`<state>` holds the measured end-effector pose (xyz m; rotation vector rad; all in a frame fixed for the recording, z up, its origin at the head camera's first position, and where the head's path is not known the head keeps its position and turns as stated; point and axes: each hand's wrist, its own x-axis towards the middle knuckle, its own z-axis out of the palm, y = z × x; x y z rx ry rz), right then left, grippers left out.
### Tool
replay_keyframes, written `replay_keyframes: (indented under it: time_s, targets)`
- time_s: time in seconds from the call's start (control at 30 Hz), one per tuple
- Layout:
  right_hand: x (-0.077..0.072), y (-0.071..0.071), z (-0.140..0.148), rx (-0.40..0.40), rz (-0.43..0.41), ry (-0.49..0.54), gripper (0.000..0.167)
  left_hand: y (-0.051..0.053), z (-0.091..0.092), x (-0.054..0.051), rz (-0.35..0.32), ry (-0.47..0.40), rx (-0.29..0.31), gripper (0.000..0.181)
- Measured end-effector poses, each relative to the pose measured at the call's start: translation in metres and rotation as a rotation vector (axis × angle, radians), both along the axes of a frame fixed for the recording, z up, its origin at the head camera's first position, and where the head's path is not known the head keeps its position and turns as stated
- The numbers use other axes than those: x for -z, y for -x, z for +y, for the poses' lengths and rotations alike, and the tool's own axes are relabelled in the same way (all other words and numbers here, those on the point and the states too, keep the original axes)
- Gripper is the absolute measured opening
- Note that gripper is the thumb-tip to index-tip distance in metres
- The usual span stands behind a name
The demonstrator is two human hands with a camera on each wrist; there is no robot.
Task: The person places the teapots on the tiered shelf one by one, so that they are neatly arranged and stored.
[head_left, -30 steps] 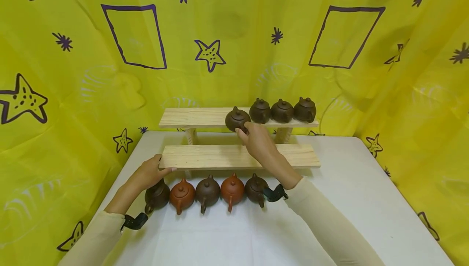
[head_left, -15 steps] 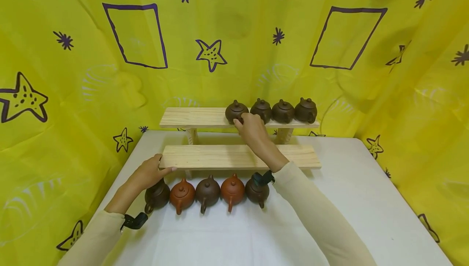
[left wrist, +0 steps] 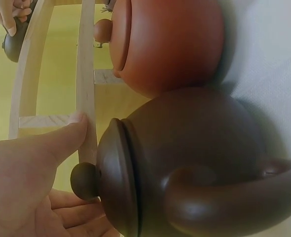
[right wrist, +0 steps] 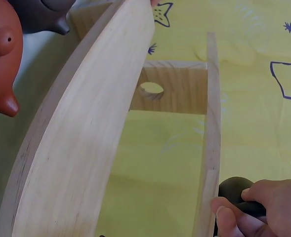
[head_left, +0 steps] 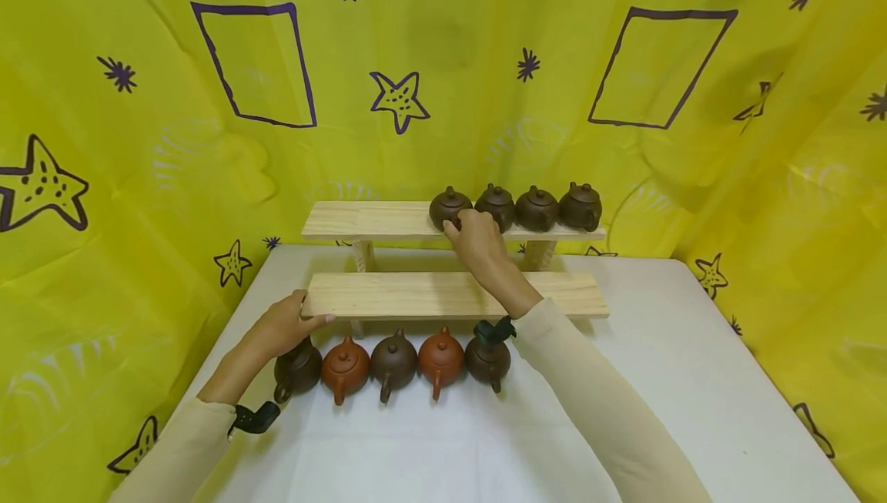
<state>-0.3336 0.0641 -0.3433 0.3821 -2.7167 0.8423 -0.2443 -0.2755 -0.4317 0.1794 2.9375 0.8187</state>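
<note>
Illumination in the head view is bright, even and diffuse. The yellow curtain (head_left: 457,33) shows high saturation, with darker bands along its folds and a soft shadow at upper right. The white bench (head_left: 388,457) carries faint, soft-edged shadows. A similar shadow crosses the lower shelf (head_left: 388,295) beside the right forearm (head_left: 509,287), consistent with light from above. Wide-angle perspective stretches the side walls. The left wrist view is hazy; dull highlights mark the dark teapot (left wrist: 199,133), and fine detail is soft. In the right wrist view, lens distortion bows the lower shelf; the left side is dim.
</note>
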Motion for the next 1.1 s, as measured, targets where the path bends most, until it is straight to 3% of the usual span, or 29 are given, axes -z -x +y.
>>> replay_keyframes:
  time_s: [0.4,0.57,0.9,1.1]
  targets:
    - [0.002,0.0,0.001,0.021,-0.02,0.032,0.053,-0.001,0.001,0.0,-0.007,0.005,0.001,0.084]
    - [0.007,-0.006,0.006,-0.022,-0.022,0.031,0.06,-0.003,0.001,-0.002,0.0,0.002,0.0,0.082]
    - [0.026,-0.046,0.032,-0.153,-0.066,-0.125,0.061,-0.002,-0.001,-0.001,0.0,0.008,0.005,0.082]
    - [0.043,-0.08,0.052,-0.191,-0.26,-0.208,0.062,-0.002,0.0,-0.001,-0.003,0.008,0.004,0.083]
